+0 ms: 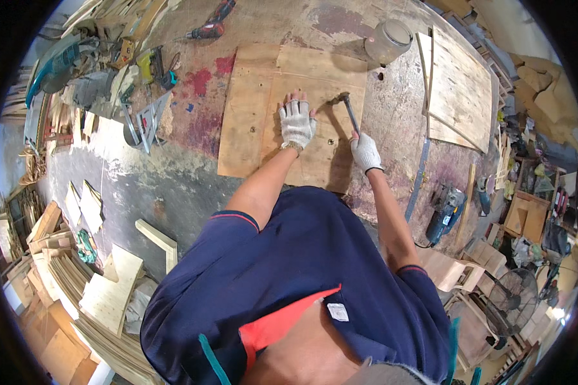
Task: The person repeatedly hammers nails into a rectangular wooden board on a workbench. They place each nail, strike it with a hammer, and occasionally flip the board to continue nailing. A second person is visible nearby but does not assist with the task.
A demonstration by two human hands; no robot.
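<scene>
In a white fingerless glove, my left hand [297, 121] rests palm down on a plywood panel [250, 106], fingers apart and pointing away from me. The panel lies before me and has knots and dark spots; a seam or edge runs along its left part. My right hand [366, 150], gloved the same way, grips a hammer [350, 113] by its handle. The hammer's head is above the right part of the panel, and its shadow falls on the wood beside it. Whether the head touches the panel I cannot tell.
Beyond the panel lie a cordless drill [209, 30] and a clear plastic jar [389, 41]. Plywood sheets [462, 91], a metal ruler [418, 178] and a blue power tool [445, 216] lie on the right. Leftward are a yellow-green nail gun [147, 67], a set square [151, 122] and a circular saw [55, 65].
</scene>
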